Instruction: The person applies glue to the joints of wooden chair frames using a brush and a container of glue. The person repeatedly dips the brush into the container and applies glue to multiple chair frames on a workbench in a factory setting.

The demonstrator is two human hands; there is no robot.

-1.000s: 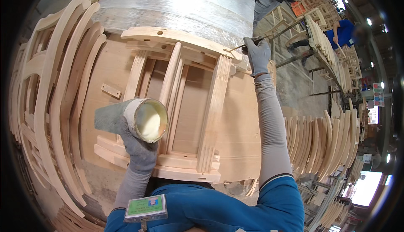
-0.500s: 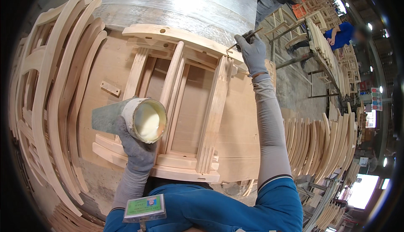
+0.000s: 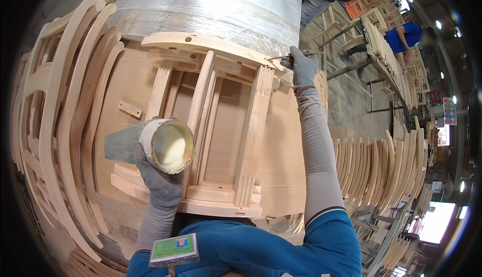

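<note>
My left hand (image 3: 163, 184), in a grey glove, is wrapped round a round white cup (image 3: 147, 135). Creamy white, glue-like liquid (image 3: 169, 149) lies inside it, and a grey-green tapered piece (image 3: 123, 143) juts out leftward behind it. At the far right corner of a pale wooden frame (image 3: 258, 106), my gloved right hand (image 3: 304, 68) grips a thin stick (image 3: 277, 57); whether it has bristles I cannot tell. Its tip meets the end of the curved far rail (image 3: 221, 46), which has holes in it. The cup is held above the frame's left side.
Curved wooden chair parts (image 3: 70, 101) lean at the left. A small drilled block (image 3: 130, 108) lies on the brown board (image 3: 113, 176). Beyond is a plastic-wrapped surface (image 3: 211, 6). Stacked curved slats (image 3: 371, 171) stand at right. Two other people are at the far right.
My right hand has turned and shifted slightly, bringing the stick's tip a little left along the far rail. The cup in my left hand has moved slightly left.
</note>
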